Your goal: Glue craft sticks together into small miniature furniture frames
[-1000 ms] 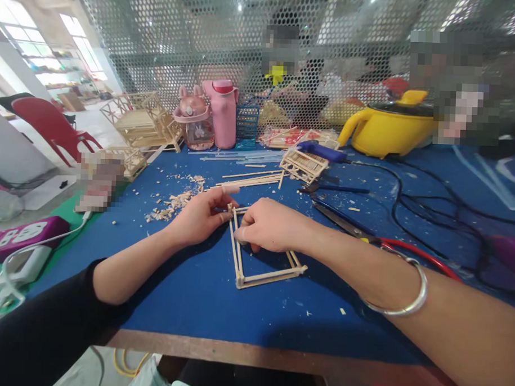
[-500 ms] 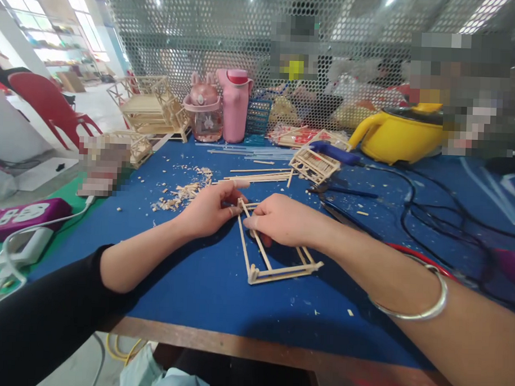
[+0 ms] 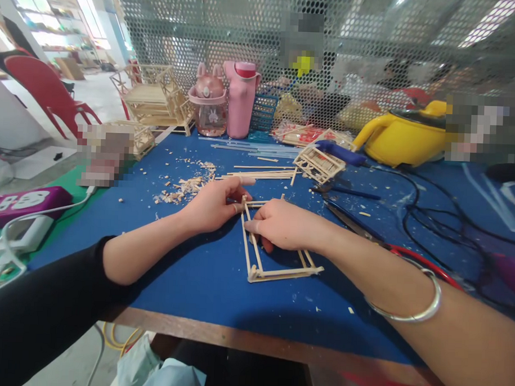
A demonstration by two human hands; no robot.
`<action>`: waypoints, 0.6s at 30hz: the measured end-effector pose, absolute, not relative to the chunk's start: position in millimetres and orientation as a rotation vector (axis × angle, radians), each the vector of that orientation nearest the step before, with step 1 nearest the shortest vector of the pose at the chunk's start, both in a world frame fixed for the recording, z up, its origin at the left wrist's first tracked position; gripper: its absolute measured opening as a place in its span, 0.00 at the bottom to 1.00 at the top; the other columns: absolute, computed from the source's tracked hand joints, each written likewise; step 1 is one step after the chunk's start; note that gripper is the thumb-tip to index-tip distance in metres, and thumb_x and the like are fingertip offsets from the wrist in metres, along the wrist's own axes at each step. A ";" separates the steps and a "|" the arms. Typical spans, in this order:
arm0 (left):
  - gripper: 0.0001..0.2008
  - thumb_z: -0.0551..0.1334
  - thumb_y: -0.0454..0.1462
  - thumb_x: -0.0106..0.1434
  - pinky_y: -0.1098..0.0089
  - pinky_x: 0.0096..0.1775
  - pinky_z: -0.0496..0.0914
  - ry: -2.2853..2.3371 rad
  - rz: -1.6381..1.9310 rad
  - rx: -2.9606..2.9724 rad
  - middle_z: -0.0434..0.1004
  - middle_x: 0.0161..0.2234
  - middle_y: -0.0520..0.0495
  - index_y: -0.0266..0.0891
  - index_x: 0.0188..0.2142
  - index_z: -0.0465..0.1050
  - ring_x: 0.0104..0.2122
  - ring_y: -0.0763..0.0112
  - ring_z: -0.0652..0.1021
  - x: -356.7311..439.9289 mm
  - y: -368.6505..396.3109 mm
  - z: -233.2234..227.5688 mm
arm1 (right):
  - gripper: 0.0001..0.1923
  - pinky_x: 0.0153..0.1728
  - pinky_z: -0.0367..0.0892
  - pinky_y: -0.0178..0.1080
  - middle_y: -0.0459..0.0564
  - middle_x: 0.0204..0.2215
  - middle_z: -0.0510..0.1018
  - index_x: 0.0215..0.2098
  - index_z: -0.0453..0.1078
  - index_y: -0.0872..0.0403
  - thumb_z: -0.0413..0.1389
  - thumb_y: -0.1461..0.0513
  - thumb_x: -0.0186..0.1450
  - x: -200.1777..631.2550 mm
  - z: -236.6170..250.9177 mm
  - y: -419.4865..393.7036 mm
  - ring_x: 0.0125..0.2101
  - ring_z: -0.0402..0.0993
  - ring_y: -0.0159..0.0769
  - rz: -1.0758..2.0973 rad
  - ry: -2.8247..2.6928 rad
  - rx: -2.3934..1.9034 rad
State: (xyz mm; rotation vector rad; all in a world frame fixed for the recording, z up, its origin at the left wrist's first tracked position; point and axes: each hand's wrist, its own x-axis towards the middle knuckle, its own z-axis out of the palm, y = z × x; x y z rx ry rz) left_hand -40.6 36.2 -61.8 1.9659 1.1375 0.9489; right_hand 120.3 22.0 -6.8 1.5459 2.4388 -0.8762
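Stick frame (image 3: 275, 269), a rectangle of thin wooden sticks, lies flat on the blue table (image 3: 220, 282) near its front edge. Both hands meet at its far end. The left hand (image 3: 215, 205) pinches the far left corner between curled fingers and thumb, its forefinger stretched out above. The right hand (image 3: 288, 225) rests over the far part of the frame, fingers bent down and closed on the left rail and the short cross stick there. A silver bangle (image 3: 409, 308) sits on the right forearm.

Just beyond the hands lie loose sticks (image 3: 262, 173) and a heap of wood chips (image 3: 185, 186). A smaller stick assembly (image 3: 320, 163) sits farther back, with scissors (image 3: 357, 227) to the right. A yellow kettle (image 3: 401, 139) and a pink bottle (image 3: 241, 99) stand by the mesh screen (image 3: 204, 28).
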 end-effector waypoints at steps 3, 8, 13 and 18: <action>0.26 0.60 0.31 0.54 0.63 0.45 0.70 1.326 0.991 2.083 0.73 0.47 0.43 0.38 0.54 0.62 0.45 0.63 0.74 -44.9 18.6 -52.0 | 0.21 0.23 0.57 0.32 0.47 0.14 0.75 0.13 0.68 0.55 0.48 0.57 0.61 121.5 -8.3 23.1 0.16 0.65 0.28 -0.901 2.422 1.547; 0.19 0.60 0.40 0.58 0.59 0.47 0.66 1.697 0.956 2.212 0.74 0.44 0.45 0.44 0.49 0.67 0.44 0.58 0.74 -40.1 -65.5 -46.2 | 0.21 0.23 0.57 0.31 0.47 0.16 0.76 0.14 0.68 0.56 0.49 0.55 0.61 123.9 -8.9 23.8 0.17 0.65 0.26 -0.967 2.399 1.553; 0.16 0.62 0.45 0.57 0.57 0.41 0.64 1.851 0.978 2.217 0.76 0.38 0.45 0.46 0.45 0.69 0.38 0.58 0.74 -15.8 -111.7 -68.3 | 0.21 0.22 0.58 0.31 0.46 0.15 0.75 0.16 0.69 0.56 0.49 0.54 0.61 122.0 -8.8 19.1 0.14 0.62 0.24 -0.964 2.370 1.642; 0.07 0.59 0.44 0.60 0.60 0.36 0.62 1.855 1.013 2.218 0.76 0.29 0.47 0.46 0.33 0.73 0.31 0.63 0.73 -4.4 -99.3 -68.7 | 0.22 0.21 0.58 0.30 0.46 0.16 0.75 0.18 0.70 0.56 0.48 0.53 0.62 118.3 -11.8 16.4 0.14 0.62 0.24 -0.950 2.355 1.664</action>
